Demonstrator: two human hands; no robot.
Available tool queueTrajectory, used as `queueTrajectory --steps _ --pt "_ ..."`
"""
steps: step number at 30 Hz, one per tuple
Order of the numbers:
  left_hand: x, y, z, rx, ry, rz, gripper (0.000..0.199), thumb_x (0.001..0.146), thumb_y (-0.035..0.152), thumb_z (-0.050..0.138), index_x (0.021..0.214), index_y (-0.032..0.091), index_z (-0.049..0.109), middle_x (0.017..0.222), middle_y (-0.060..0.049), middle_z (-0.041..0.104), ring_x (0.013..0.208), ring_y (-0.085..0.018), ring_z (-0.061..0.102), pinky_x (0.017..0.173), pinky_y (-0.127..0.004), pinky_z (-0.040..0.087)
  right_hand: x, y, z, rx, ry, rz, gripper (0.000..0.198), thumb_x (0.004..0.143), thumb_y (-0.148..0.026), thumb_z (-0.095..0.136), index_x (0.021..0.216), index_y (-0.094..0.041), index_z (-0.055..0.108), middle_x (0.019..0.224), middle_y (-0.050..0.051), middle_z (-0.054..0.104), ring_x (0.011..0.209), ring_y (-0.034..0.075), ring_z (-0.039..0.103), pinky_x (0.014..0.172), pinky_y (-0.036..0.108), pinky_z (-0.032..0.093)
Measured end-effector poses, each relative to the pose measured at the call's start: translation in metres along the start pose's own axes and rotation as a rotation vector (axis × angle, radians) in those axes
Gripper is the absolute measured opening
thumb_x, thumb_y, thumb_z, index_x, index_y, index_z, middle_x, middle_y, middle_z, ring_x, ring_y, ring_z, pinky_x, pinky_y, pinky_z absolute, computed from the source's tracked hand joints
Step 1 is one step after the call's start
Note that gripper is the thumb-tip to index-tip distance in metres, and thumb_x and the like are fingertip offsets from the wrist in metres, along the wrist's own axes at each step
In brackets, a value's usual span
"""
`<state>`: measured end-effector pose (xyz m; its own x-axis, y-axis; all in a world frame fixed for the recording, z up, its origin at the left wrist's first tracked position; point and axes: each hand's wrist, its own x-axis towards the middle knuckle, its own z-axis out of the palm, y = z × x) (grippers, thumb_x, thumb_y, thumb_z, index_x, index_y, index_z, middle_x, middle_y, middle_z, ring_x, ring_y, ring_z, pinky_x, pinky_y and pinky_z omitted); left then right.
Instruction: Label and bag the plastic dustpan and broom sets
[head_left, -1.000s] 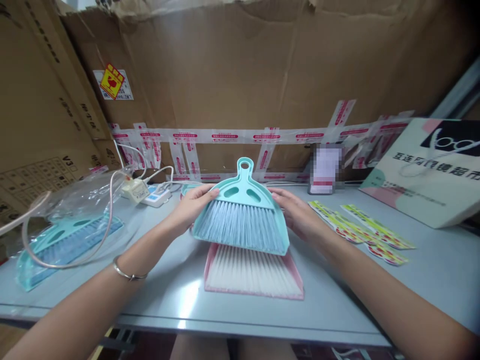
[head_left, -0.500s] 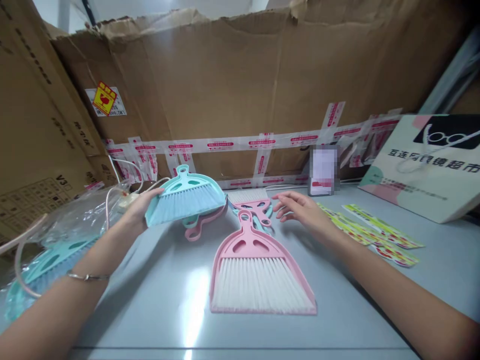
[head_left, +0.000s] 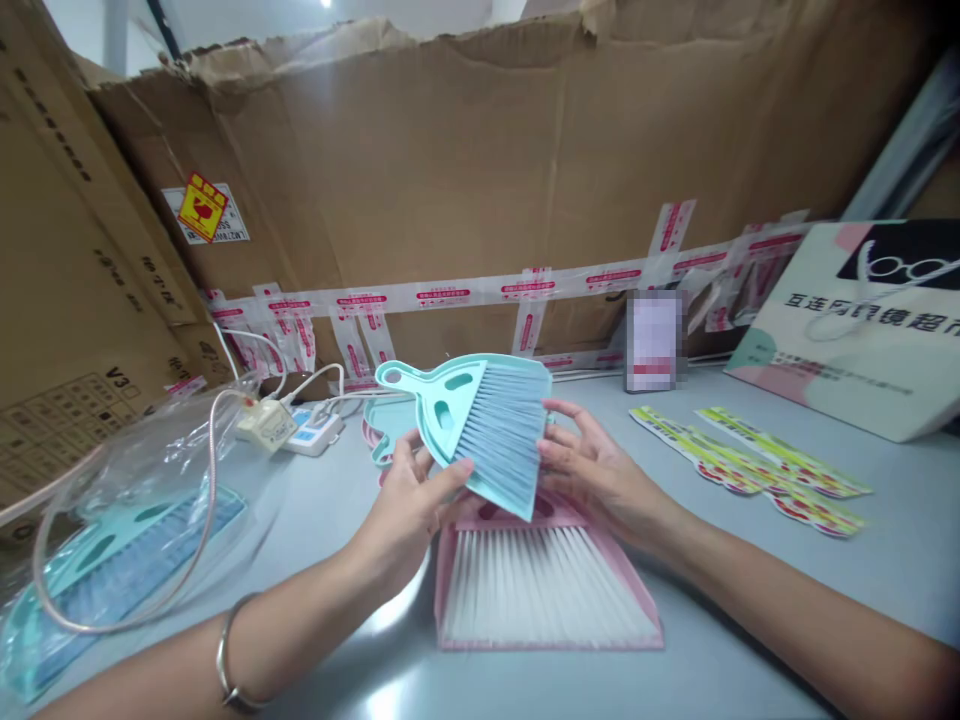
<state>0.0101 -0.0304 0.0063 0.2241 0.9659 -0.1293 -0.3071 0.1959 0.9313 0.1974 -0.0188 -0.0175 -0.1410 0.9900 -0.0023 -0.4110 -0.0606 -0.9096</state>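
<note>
A mint-green dustpan with a blue-bristled brush nested in it [head_left: 495,420] is held up, tilted, with its handle to the upper left. My left hand [head_left: 412,495] grips its lower left edge, thumb on the front. Along the right edge of the same set, my right hand [head_left: 592,465] has its fingertips on the rim beside the bristles; its thumb is hidden. Below lies a pink dustpan with a white-bristled brush [head_left: 551,590], its handle covered by the raised set. Behind my left hand, another mint and pink dustpan stack [head_left: 382,415] shows partly.
A mint dustpan set in clear plastic [head_left: 127,560] lies at left, near a power strip [head_left: 315,430] and cables. Printed cards [head_left: 750,465] lie at right. A phone-like device [head_left: 652,340], a printed bag [head_left: 855,330] and a large cardboard box [head_left: 450,180] stand behind.
My left hand has brought the mint set from the left to the middle, turning its handle leftward. My right hand has moved in to its right edge. The view has shifted slightly.
</note>
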Motion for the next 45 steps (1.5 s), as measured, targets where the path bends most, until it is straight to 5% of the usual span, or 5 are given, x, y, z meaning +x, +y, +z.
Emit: queueTrajectory --steps 12,19,29,42,45 --pt "0.025 0.032 -0.052 0.415 -0.078 0.209 0.068 0.07 0.034 0.069 0.129 0.025 0.037 0.062 0.003 0.061 0.05 -0.013 0.06 0.041 -0.019 0.041 0.006 -0.011 -0.017 0.022 -0.013 0.083 0.048 0.057 -0.019 0.076 0.097 -0.022 0.05 0.067 -0.006 0.06 0.058 0.009 0.058 0.059 0.022 0.047" --pt "0.033 0.038 -0.075 0.493 0.179 0.419 0.035 0.059 0.037 0.076 0.086 0.014 0.069 0.087 -0.006 0.07 0.077 -0.02 0.066 0.074 -0.033 0.054 0.013 -0.023 -0.024 -0.112 0.067 0.011 0.041 0.067 -0.027 0.07 0.099 -0.025 0.044 0.083 0.0 0.066 0.068 0.013 0.062 0.065 0.027 0.049" --pt "0.052 0.022 -0.111 1.025 0.6 0.565 0.046 0.063 0.053 0.066 0.092 0.017 0.07 0.086 -0.007 0.071 0.087 -0.027 0.064 0.08 -0.036 0.048 0.055 -0.06 -0.175 -1.309 0.4 -0.003 0.029 0.056 -0.03 0.074 0.072 -0.019 0.053 0.074 0.007 0.057 0.067 0.019 0.053 0.065 0.033 0.04" --pt "0.039 0.009 -0.085 1.427 0.663 1.0 0.048 0.075 0.041 0.061 0.116 0.02 0.049 0.13 -0.014 0.037 0.125 -0.03 0.034 0.102 -0.047 0.027 0.051 -0.061 -0.18 -1.384 0.422 0.009 0.016 0.07 -0.031 0.063 0.069 -0.015 0.063 0.06 0.002 0.059 0.053 0.014 0.05 0.053 0.026 0.035" --pt "0.017 0.005 -0.056 1.429 0.401 1.152 0.026 0.082 0.031 0.054 0.105 0.019 0.053 0.114 -0.012 0.048 0.112 -0.024 0.046 0.095 -0.04 0.037 0.046 -0.07 -0.176 -1.442 0.466 -0.119 0.027 0.075 -0.037 0.058 0.061 -0.015 0.064 0.052 0.0 0.051 0.049 0.013 0.044 0.049 0.026 0.031"
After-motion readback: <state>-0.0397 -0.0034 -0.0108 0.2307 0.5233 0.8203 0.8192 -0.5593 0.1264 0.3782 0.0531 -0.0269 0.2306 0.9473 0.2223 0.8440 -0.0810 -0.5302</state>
